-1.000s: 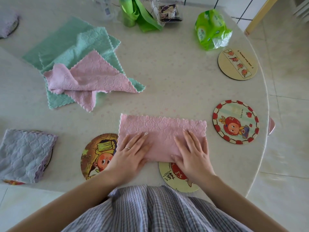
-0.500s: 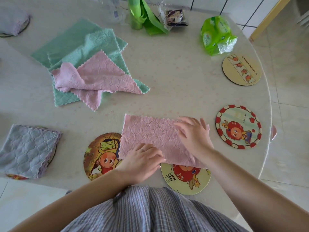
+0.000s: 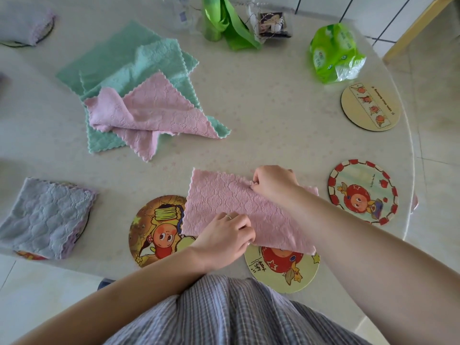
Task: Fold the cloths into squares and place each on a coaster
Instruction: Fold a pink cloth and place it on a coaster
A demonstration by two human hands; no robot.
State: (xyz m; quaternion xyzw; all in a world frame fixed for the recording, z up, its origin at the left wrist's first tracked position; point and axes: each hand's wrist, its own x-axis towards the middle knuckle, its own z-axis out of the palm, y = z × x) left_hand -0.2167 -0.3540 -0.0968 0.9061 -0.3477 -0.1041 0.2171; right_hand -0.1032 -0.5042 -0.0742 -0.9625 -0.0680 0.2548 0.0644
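A second ago both hands lay flat on the pink cloth [image 3: 224,202]. Now they have curled up and taken hold of it. The right hand [image 3: 272,181] has slid to the far edge of the cloth and pinches it there. The left hand [image 3: 224,239] has pulled back to the near edge and pinches that edge too.

The pink cloth is a long strip, folded once by the look of it. It lies on the counter [image 3: 273,115], with its left end over the orange coaster [image 3: 154,232] and its near right corner over the yellow coaster [image 3: 281,267].

I think one more fold will make it a square, and then it needs to go on a coaster.

Some of the job looks done. Left of the pink cloth, a folded grey cloth [image 3: 47,217] sits on a coaster. Far off to the left and further back, another folded cloth [image 3: 25,23] sits on one too.

A lot is left. Behind the pink cloth, a loose pile [image 3: 139,103] of green and pink cloths waits. Right of the pink cloth, the red-rimmed coaster [image 3: 362,191] has nothing on it. Further back, the tan coaster [image 3: 371,107] is bare too.
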